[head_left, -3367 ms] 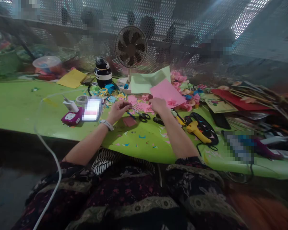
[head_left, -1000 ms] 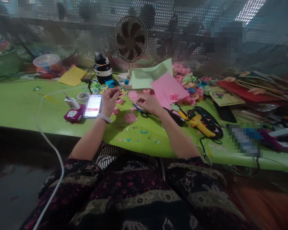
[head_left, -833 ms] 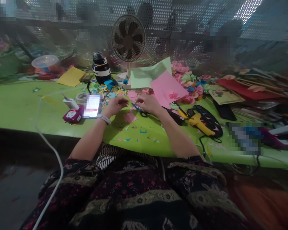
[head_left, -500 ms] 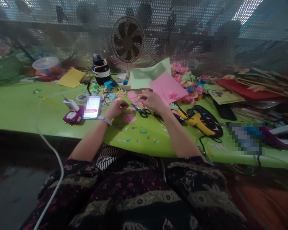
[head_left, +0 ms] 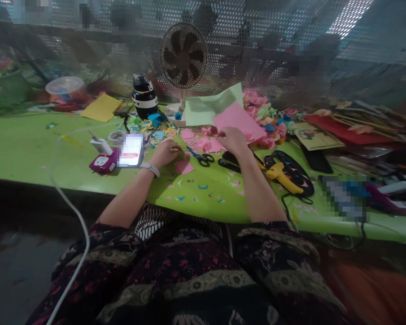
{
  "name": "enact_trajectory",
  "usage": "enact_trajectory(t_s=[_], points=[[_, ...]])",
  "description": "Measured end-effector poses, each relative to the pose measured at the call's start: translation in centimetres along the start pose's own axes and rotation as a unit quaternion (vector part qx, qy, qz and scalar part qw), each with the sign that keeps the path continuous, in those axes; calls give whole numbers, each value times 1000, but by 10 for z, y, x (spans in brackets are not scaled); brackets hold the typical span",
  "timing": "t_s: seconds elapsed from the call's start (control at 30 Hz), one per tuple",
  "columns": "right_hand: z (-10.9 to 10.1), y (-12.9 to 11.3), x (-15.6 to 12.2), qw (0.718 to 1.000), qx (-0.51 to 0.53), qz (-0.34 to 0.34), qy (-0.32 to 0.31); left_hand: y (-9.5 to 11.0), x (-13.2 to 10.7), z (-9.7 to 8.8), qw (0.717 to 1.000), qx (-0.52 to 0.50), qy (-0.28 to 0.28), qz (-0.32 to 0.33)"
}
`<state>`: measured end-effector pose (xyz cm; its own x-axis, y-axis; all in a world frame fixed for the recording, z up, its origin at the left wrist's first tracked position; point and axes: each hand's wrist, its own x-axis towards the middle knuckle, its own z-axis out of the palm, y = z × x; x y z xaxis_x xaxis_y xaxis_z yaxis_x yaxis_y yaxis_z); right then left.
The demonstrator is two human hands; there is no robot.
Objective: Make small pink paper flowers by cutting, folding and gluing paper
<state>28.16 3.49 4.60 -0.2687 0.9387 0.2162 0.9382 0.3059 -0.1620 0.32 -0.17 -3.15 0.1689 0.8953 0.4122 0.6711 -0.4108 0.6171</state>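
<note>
My left hand [head_left: 167, 152], a pale band at its wrist, rests low over the green table with fingers loosely curled and a gap at the thumb. Small pink paper squares [head_left: 184, 167] lie just beside it. My right hand [head_left: 234, 141] is at the near-left edge of a large pink sheet [head_left: 238, 119], its bent fingertips down among pink paper pieces [head_left: 211, 145]. Its fingers are drawn together; whatever lies between them is too small to make out. Scissors [head_left: 201, 157] with dark handles lie between the hands. A black stapler-like object [head_left: 229, 161] lies under the right forearm.
A phone [head_left: 131, 150] and a purple box with a charger [head_left: 104, 163] stand left. Behind are a black bottle [head_left: 145, 101], a fan [head_left: 183, 56] and a light green sheet [head_left: 203, 108]. A yellow glue gun [head_left: 286, 178] and paper flowers [head_left: 274, 131] lie right.
My right hand has moved right, from above the loose pink pieces to the pink sheet's edge, uncovering the pieces beneath. My left hand has barely moved.
</note>
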Motion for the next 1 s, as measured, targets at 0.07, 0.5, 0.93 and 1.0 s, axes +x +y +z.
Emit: enact_trajectory(t_s=[0.07,0.5,0.93,1.0], points=[[3,0,1,999,-19,9,-32,-1,0,0,1000,-11,-1,-2],[15,-14,12,990,-66,27,-119,0,-1,3,998,-45,5,-43],[28,-16,22,981,-104,44,-160,2,0,-3,989,-17,134,-55],[29,-17,22,981,-81,44,-169,4,-1,-3,990,-16,128,-53]])
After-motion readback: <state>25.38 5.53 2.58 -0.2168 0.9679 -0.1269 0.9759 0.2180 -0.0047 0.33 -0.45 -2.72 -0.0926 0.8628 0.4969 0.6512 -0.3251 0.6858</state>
